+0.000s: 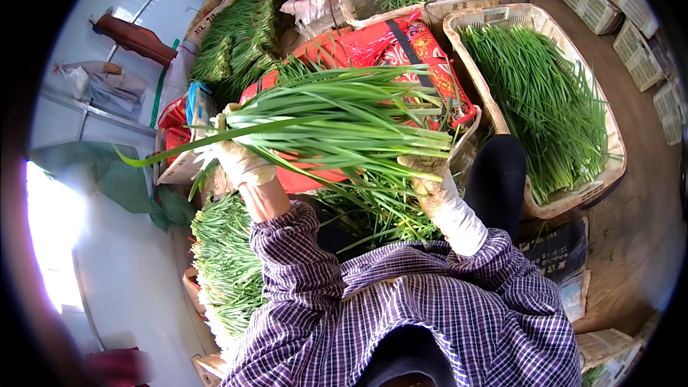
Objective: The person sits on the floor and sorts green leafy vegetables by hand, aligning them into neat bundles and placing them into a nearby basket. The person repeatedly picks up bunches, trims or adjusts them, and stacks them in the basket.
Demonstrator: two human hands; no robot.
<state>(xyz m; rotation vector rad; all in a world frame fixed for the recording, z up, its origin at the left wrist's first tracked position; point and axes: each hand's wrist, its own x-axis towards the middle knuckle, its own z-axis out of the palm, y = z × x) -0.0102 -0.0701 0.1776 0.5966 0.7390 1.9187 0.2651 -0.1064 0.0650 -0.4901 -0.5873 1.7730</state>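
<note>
A loose bunch of garlic chives (333,118) lies sideways in the air before me, held above a red patterned padded cloth (387,45). My left hand (242,158), in a pale soiled glove, grips the leafy end, and one long blade sticks out past it. At the cut stem ends, my right hand (432,193) in a stained glove holds the bunch from the near side; its fingers are partly hidden. Loose chive leaves (387,207) lie below, over my lap. To my left stands a dense stack of chives (228,263).
A plastic crate (613,134) full of chives stands at right, beside my knee. Another crate (344,2) at the back holds loose greens. Tied chive bundles (236,37) are piled at back left. More crates (591,2) line the far right. A white wall (129,258) bounds the left.
</note>
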